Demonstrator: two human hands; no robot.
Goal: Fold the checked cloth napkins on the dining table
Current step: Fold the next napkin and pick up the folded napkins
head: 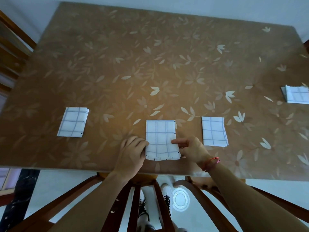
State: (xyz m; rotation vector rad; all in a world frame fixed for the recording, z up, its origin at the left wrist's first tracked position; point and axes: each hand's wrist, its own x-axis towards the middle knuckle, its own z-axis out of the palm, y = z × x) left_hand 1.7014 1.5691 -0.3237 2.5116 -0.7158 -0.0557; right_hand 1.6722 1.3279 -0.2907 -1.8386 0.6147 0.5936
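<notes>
Both hands grasp the near end of the centre checked napkin [160, 136], left hand [132, 151] at its left edge, right hand [190, 148] at its right. Long axis runs near-far.

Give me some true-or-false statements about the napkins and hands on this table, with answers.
1. The left hand and right hand both hold the middle napkin. True.
2. The left napkin lies spread out, unfolded. False: it is folded into a small rectangle.
3. The red bracelet is on the left wrist. False: it is on the right wrist.
4. The far-right napkin lies on the table, partly cut off by the picture's edge. True.
</notes>
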